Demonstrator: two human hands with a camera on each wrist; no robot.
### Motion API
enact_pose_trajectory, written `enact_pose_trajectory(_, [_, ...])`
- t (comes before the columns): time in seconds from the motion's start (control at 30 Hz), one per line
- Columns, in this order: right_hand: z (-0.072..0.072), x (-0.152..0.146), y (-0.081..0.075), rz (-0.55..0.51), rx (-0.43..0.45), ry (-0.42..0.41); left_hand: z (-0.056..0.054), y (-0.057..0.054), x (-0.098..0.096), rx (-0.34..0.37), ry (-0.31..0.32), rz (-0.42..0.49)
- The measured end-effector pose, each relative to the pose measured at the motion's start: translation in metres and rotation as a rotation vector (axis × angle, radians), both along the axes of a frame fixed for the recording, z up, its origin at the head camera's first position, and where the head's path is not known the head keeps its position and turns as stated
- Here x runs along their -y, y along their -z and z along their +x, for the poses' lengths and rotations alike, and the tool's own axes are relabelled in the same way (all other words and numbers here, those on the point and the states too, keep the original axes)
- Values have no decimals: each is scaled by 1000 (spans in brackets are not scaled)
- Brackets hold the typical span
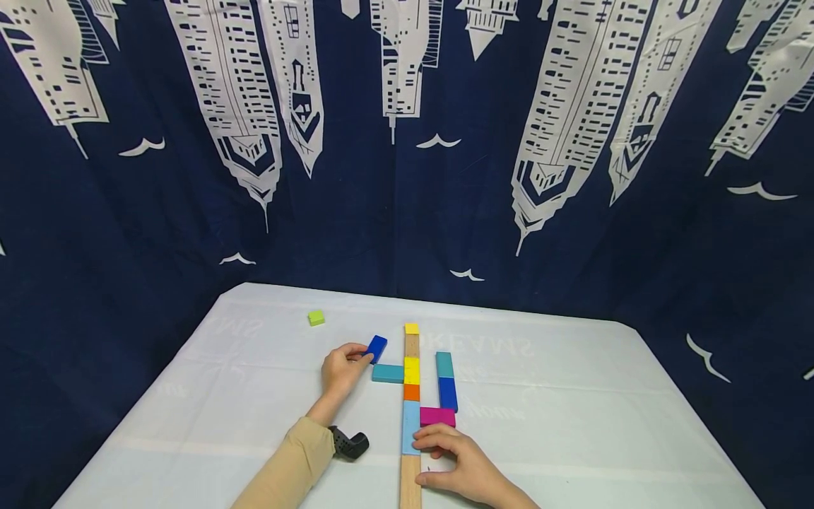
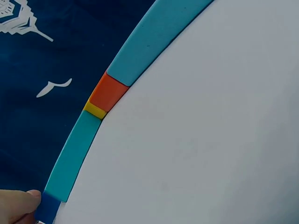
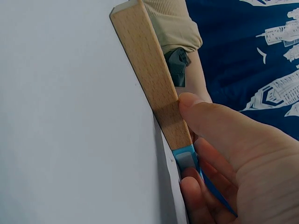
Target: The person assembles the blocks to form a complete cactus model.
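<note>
My left hand [image 1: 343,369] pinches a dark blue block [image 1: 377,348] between thumb and fingers, close by the outer end of a teal block [image 1: 387,373]. That teal block juts left from a column of coloured blocks. In the left wrist view the held blue block [image 2: 48,207] lines up with the teal block's end. My right hand [image 1: 463,466] rests against the column's right side: the thumb touches a long wooden block [image 1: 410,481], the fingertips a light blue block [image 1: 410,428]. A magenta block [image 1: 437,417] sticks out to the right, just beyond these fingers.
Farther up the column lie orange [image 1: 412,392], yellow [image 1: 412,370], wooden [image 1: 412,346] and small yellow [image 1: 412,329] blocks. To its right, a teal block [image 1: 444,365] and a blue block [image 1: 448,394] meet end to end. A lime green block [image 1: 316,318] lies at the far left.
</note>
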State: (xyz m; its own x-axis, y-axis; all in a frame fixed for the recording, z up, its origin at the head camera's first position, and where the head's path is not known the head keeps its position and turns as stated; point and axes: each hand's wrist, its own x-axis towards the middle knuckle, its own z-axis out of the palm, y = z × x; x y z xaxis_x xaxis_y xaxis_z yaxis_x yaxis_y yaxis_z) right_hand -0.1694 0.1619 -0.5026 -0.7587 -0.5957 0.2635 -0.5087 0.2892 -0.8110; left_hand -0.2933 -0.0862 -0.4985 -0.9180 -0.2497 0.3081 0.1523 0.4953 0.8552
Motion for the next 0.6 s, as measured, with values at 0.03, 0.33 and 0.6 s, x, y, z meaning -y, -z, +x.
enact_pose_trajectory(0.03, [0, 0, 0, 0, 3, 1, 0, 0, 0, -2, 4, -8])
enact_pose_trajectory(0.33, [0, 0, 0, -10, -2, -4, 1, 5, 0, -60, 56, -105])
enact_pose_trajectory(0.6, [7, 4, -14, -5, -5, 8, 2, 5, -2, -58, 58, -119])
